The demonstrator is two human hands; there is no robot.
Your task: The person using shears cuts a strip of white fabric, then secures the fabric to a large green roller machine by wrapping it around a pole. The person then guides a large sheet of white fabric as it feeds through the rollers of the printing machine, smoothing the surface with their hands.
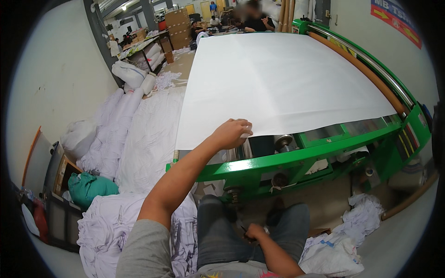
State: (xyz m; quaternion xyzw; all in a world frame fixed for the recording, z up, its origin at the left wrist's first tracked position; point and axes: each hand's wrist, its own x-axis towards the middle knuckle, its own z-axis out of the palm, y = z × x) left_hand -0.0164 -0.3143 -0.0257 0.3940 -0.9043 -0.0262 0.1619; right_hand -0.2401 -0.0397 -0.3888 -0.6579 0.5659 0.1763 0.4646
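Observation:
A wide white sheet [259, 78] lies stretched over a green machine frame [278, 161]. At the sheet's near edge, my left hand [234, 133] has its fingers curled, with a bit of the white edge pinched in them. My right hand [256, 232] is low in front of my legs, closed round a small dark object that is too small to name. Along the machine's right side, the sheet meets a long brown roller [357, 65]. Below the near edge, metal shafts and rollers [283, 141] show inside the frame.
Heaps of white cloth [113, 227] lie at left, with a green bundle [92, 189] beside them. More white cloth [361, 217] is on the floor at right, near a brown tube [410, 197]. Stacked cartons [178, 28] stand far back, where several people sit.

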